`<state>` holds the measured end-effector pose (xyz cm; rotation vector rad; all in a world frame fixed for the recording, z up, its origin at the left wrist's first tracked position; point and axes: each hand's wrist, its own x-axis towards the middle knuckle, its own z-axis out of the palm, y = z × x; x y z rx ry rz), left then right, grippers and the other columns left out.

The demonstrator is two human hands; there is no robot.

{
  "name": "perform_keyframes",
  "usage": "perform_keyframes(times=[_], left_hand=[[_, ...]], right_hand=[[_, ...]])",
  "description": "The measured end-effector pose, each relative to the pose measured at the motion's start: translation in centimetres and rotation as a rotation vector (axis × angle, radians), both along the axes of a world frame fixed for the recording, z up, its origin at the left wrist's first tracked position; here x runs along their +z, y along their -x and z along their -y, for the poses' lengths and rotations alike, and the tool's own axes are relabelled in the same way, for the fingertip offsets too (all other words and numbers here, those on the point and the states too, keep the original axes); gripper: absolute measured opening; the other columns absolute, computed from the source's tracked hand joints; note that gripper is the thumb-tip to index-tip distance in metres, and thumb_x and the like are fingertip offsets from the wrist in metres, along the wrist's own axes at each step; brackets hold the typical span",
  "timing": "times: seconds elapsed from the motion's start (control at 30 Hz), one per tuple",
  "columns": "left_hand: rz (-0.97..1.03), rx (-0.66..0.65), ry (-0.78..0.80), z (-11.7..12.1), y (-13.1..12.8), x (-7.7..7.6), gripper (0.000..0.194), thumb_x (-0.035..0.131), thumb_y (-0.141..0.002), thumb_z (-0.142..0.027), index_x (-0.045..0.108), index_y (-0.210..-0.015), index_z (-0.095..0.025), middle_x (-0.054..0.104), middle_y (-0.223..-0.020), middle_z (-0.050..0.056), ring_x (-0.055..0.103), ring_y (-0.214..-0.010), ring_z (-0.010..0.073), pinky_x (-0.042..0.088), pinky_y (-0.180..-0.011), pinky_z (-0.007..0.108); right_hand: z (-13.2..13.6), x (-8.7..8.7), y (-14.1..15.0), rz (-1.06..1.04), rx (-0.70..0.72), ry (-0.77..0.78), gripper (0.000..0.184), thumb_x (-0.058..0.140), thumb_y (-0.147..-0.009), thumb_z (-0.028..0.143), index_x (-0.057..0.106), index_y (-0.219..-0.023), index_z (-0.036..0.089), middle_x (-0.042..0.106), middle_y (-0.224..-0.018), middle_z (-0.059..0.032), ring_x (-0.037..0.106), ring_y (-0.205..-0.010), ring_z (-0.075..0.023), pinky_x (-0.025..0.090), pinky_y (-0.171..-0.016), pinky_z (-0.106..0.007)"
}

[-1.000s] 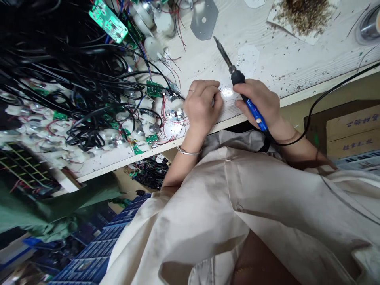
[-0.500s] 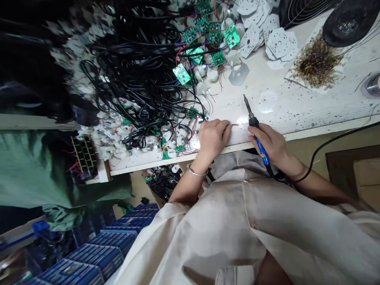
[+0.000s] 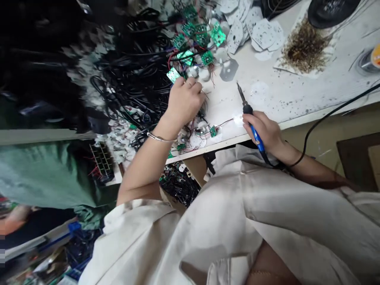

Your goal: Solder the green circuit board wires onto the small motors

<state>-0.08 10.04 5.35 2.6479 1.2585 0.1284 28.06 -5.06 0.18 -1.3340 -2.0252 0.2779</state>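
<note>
My right hand grips a soldering iron by its blue handle, its metal tip pointing up and away over the white bench. My left hand, wearing a bracelet, reaches over the heap with curled fingers; whatever lies in them is hidden. A green circuit board shows just beyond its knuckles, among black cables and white plastic parts. Near the bench edge, between the hands, lies a small circuit board with thin wires. A grey plate rests past the iron's tip.
White perforated plates are stacked at the back. To their right are a pad with brown residue, a black dish and an orange-labelled spool. A box of cables stands below. Another person's arm appears far left.
My left hand has moved from the bench edge up and left onto the heap, uncovering the small circuit board. My right hand still holds the iron in much the same place. The view has shifted slightly.
</note>
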Motion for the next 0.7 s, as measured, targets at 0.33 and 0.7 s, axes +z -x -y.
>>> perform_keyframes(times=[0.33,0.7], left_hand=[[-0.038,-0.167,0.209,-1.9,-0.1,-2.3,0.033,0.056,-0.086,-0.03,0.041,-0.057,-0.025,0.052,-0.065,0.003,0.063,-0.098,0.027,0.047,-0.099,0.055],[0.405,0.168,0.332,-1.9,-4.1,0.4,0.008,0.06,-0.087,-0.031,0.061,-0.086,-0.023,0.071,-0.091,0.007,0.068,-0.072,0.0167,0.057,-0.065,0.033]], right_hand=[[0.0,-0.5,-0.1,-0.031,0.005,-0.048,0.026,0.051,-0.1,0.031,0.06,-0.124,0.028,0.069,-0.095,-0.0033,0.066,-0.077,-0.0176,0.048,-0.057,-0.028],[0.1,-0.1,0.1,-0.02,-0.036,-0.127,0.03,0.056,-0.098,0.025,0.057,-0.128,0.025,0.069,-0.096,-0.0033,0.067,-0.079,-0.0169,0.051,-0.062,-0.026]])
